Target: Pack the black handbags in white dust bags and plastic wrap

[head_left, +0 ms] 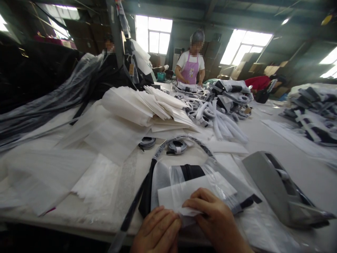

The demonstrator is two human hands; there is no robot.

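Note:
A black handbag (pixel 145 198) lies in front of me at the table edge, partly covered by thin white wrapping and clear plastic. Its arched handle (pixel 193 137) is wrapped in plastic and points away from me. Across the bag rests a white sheet (pixel 181 192). My right hand (pixel 214 216) pinches the lower edge of this sheet between thumb and fingers. Beside it, my left hand (pixel 158 230) has its fingers pressed together at the sheet's lower left edge; the fingertips are partly hidden. A long wrapped strap (pixel 131 207) runs down the bag's left side.
On the right stands a grey tape dispenser (pixel 273 189). Two coiled straps (pixel 147 143) lie behind the bag. Stacked white paper sheets (pixel 129 105) and piled wrapped handles (pixel 205 112) fill the far table. A person in a purple apron (pixel 191 70) works across from me.

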